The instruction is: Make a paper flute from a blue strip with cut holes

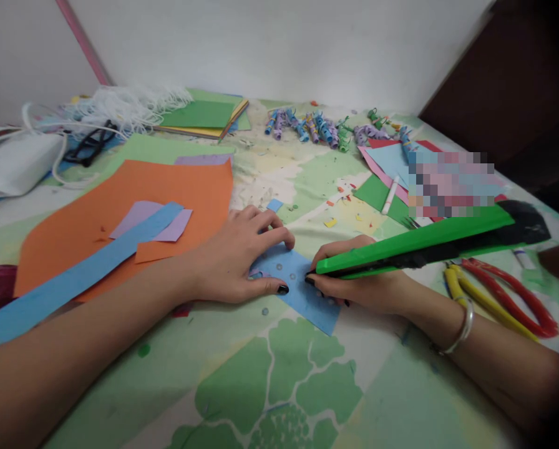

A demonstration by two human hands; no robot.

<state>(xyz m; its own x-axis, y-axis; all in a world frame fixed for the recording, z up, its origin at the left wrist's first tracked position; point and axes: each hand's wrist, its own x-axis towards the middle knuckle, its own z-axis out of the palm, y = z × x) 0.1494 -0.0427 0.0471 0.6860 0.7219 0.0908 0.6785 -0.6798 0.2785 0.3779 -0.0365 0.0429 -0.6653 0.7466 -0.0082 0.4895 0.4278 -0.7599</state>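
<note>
My left hand (239, 255) lies flat with fingers spread, pressing down a small light-blue paper piece (302, 293) that has several punched holes. My right hand (354, 280) is closed around a green and black hole punch (415, 243), whose tip sits at the paper's right edge, close to my left thumb. Tiny round paper dots lie around the blue piece.
A large orange sheet (134, 206) with a long blue strip (73, 277) and a lilac piece lies at left. Red and yellow pliers (495, 293) lie at right. Rolled paper curls (317, 128), coloured sheets (204, 115), a white marker (390, 194), glasses (90, 146) and white fringe sit further back.
</note>
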